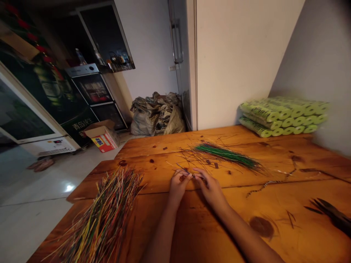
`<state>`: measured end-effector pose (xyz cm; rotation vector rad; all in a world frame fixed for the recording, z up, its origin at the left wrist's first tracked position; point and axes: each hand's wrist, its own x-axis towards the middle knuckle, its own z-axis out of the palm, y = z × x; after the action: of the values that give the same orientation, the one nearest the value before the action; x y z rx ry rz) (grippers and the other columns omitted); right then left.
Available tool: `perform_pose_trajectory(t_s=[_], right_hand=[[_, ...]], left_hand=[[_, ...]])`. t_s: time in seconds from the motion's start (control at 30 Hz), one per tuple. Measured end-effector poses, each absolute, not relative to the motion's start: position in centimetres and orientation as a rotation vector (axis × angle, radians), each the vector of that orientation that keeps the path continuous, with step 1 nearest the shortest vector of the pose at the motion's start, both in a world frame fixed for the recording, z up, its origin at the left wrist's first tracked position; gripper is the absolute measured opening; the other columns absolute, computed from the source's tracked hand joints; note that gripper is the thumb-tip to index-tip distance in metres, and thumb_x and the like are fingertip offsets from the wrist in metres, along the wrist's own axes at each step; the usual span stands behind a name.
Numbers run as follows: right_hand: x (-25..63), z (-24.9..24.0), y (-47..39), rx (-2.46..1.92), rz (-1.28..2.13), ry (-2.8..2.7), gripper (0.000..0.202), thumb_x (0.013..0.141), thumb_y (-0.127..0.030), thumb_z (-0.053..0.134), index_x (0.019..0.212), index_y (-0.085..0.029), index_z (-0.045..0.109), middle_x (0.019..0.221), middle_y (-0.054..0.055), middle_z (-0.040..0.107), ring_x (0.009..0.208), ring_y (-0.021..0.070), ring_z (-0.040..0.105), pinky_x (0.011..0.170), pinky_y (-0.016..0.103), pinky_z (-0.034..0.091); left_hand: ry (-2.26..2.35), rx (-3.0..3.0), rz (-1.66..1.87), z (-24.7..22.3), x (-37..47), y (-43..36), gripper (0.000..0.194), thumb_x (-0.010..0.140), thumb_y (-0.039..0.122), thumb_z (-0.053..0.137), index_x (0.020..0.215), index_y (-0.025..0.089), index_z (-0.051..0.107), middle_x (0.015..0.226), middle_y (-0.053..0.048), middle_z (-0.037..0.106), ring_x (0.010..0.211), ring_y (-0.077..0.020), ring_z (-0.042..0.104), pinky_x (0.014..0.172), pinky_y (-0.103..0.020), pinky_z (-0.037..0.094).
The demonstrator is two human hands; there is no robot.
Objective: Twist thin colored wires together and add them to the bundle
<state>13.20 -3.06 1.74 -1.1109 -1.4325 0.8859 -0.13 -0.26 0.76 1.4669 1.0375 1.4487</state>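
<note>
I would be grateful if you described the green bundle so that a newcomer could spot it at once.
Start with the wooden table filling the foreground. Just beyond the right hand, nearer than the stacked yellow-green packs, lies a slim bundle of strands. It is mostly green and lies neatly lengthwise, unlike the loose multicoloured pile at the table's left.

One head cam; it's looking forward and down across the worktop (pixel 279 199); left hand (pixel 178 186) and right hand (pixel 210 184) are sitting near it, mid-frame; it's facing a pale wall (pixel 241 54) beyond.
</note>
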Motion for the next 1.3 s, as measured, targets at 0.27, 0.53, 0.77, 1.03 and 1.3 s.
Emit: perform_pose_trajectory(t_s=[0.27, 0.53, 0.77, 1.03, 1.3], right_hand=[[13.9, 2.0, -2.2, -0.978, 1.527, -1.174, 0.044, 0.071, -0.057, 0.052, 0.062, -0.015, 0.062, 0.052, 0.002, 0.058, 0.041, 0.0086, 0.037, 0.042, 0.023, 0.022], [14.3, 2.0, -2.7, -0.797, 1.701, -1.138, 0.032, 0.072, -0.044, 0.06, 0.061, -0.015, 0.059, 0.051, -0.003, 0.047, 0.042, 0.0058, 0.025, 0.042, 0.024, 0.012], [14.1, 2.7, -2.5, -0.94, 1.465, -1.304, 0.027, 0.067, -0.043, 0.064, 0.063, -0.016, 0.058, 0.052, -0.003, 0.052, 0.044, 0.0068, 0.031, 0.044, 0.022, 0.019], [13.0, 1.3, -2.2, -0.928, 1.376, -1.438, 0.041, 0.07, -0.058, 0.053, 0.07, -0.017, 0.062, 0.048, -0.001, 0.056, 0.046, 0.0134, 0.046, 0.052, 0.027, 0.033], [10.7, 5.1, -6.1, -0.87, 1.468, -1.181, 0.036, 0.066, -0.056, 0.057, 0.072, -0.02, 0.061, 0.076, 0.007, 0.068, 0.071, 0.0205, 0.058, 0.058, 0.028, 0.037]], left_hand=[[0.964, 1.416, 1.38, 1.6, 0.0, -1.1, 0.016, 0.069, 0.029, 0.063, 0.06, 0.016, 0.065, 0.07, -0.002, 0.053, 0.077, -0.0154, 0.051, 0.075, -0.026, 0.04], [0.911, 1.261, 1.298, 1.8, -0.2, -1.3, 0.019, 0.062, 0.035, 0.069, 0.059, 0.017, 0.066, 0.077, -0.004, 0.058, 0.086, -0.0179, 0.051, 0.081, -0.028, 0.04], [0.952, 1.3, 1.329, 1.2, -0.5, -0.9, 0.016, 0.064, 0.032, 0.067, 0.065, 0.016, 0.064, 0.074, -0.002, 0.056, 0.08, -0.0156, 0.051, 0.078, -0.026, 0.039], [1.094, 1.367, 1.492, 2.1, 0.1, -1.3, 0.021, 0.064, 0.037, 0.065, 0.065, 0.016, 0.063, 0.079, -0.005, 0.058, 0.081, -0.0189, 0.054, 0.079, -0.031, 0.04], [1.486, 1.495, 1.465, 8.5, -5.3, -18.9, 0.027, 0.077, 0.04, 0.049, 0.097, 0.027, 0.063, 0.103, -0.008, 0.061, 0.1, -0.0243, 0.053, 0.09, -0.038, 0.037]])
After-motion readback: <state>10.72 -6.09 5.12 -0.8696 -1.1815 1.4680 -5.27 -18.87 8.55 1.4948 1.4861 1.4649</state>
